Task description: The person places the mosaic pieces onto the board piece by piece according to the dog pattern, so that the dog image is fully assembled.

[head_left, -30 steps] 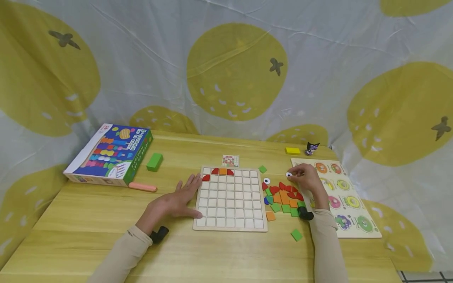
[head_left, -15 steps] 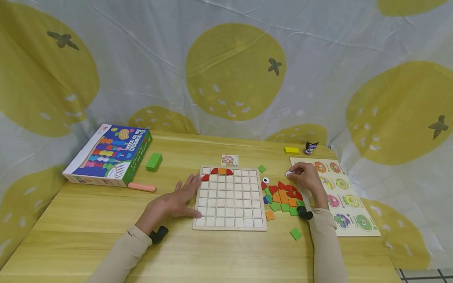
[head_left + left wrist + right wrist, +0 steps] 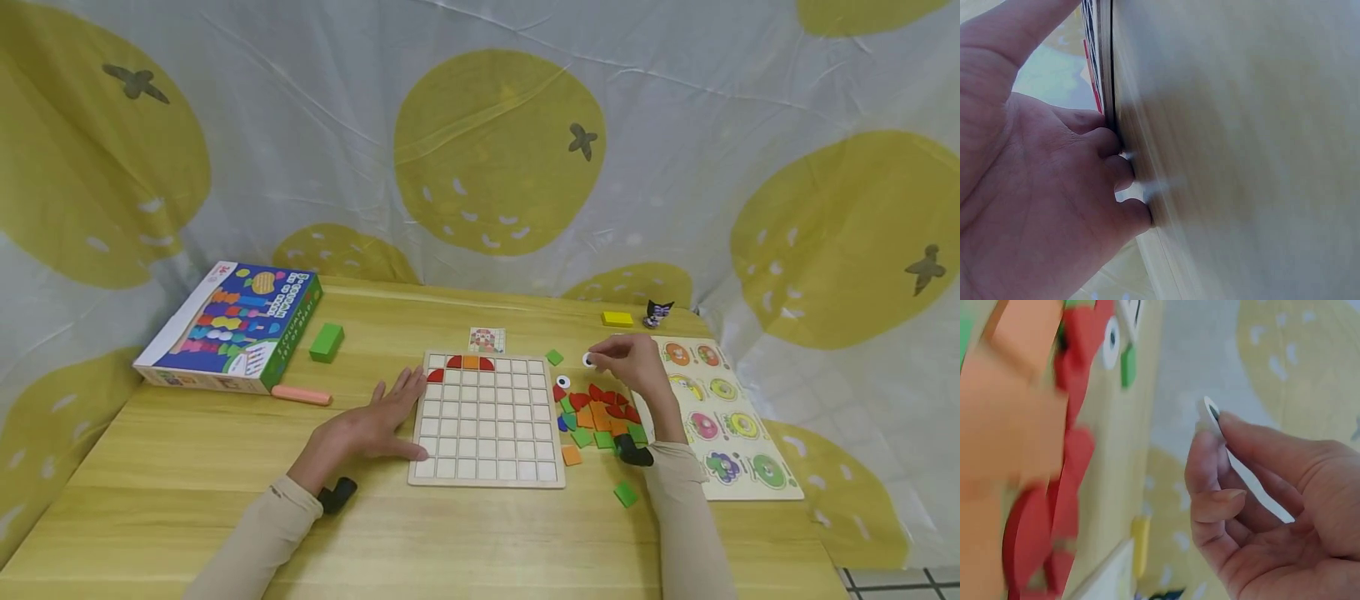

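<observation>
My right hand point(image 3: 636, 363) pinches a white disc with a dark centre point(image 3: 588, 359), an eye piece, between thumb and fingertips, above the table right of the board. The right wrist view shows the same eye piece point(image 3: 1210, 412) tilted on edge. With fingers spread, my left hand point(image 3: 372, 425) rests at the left edge of the wooden grid board point(image 3: 486, 483). Along the board's top rows lie red quarter pieces point(image 3: 435, 377) and an orange square point(image 3: 471, 363). A second eye piece point(image 3: 563, 382) lies beside a pile of red, orange and green tiles point(image 3: 600, 414).
A picture card point(image 3: 487, 340) lies behind the board. At the left are a toy box point(image 3: 232, 325), a green block point(image 3: 327, 343) and a salmon stick point(image 3: 302, 395). To the right are a fruit puzzle board point(image 3: 750, 483), a yellow block point(image 3: 617, 318) and a small figurine point(image 3: 657, 313).
My right hand has moved left with the eye piece, away from the fruit puzzle board and nearer the grid board. The left hand stays where it was.
</observation>
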`<state>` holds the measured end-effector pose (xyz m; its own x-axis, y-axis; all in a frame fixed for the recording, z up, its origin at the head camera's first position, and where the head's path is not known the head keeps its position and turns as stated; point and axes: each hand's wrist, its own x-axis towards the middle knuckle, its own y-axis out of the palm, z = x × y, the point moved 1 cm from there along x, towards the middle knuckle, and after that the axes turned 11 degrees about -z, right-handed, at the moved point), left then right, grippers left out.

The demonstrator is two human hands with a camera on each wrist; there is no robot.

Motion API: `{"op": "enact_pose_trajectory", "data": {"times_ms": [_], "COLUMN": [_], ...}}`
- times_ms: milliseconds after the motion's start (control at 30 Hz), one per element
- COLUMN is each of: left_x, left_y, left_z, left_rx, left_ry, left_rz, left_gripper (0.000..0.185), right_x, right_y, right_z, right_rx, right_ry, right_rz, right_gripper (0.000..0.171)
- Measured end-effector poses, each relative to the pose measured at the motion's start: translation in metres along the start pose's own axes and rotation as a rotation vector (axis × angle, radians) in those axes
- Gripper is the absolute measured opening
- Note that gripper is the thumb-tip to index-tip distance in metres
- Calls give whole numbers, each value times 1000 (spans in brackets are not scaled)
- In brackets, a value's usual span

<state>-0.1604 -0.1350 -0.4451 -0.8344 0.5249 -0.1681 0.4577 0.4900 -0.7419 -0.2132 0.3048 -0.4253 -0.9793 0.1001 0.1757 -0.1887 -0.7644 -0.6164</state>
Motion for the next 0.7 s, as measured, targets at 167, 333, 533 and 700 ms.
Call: {"op": "enact_pose_trajectory", "data": {"times_ms": [167, 333, 533, 700], "left_x": [0, -1, 1, 0], "left_y": [0, -1, -1, 0], "left_z": [0, -1, -1, 0], "left_rx": [3, 1, -1, 9], "left_ry": [-4, -8, -1, -4], "left_rz": [-3, -3, 6, 6], "left_gripper": [116, 115, 115, 116], "right_x": [-2, -4, -6, -8], "right_y": [17, 35, 62, 90], "right_z": [25, 47, 74, 93], "right_rx": [68, 157, 265, 314], "right_ry": [-21, -66, -75, -107], "right_rz": [32, 99, 165, 252], "right_gripper": [14, 14, 11, 14]}}
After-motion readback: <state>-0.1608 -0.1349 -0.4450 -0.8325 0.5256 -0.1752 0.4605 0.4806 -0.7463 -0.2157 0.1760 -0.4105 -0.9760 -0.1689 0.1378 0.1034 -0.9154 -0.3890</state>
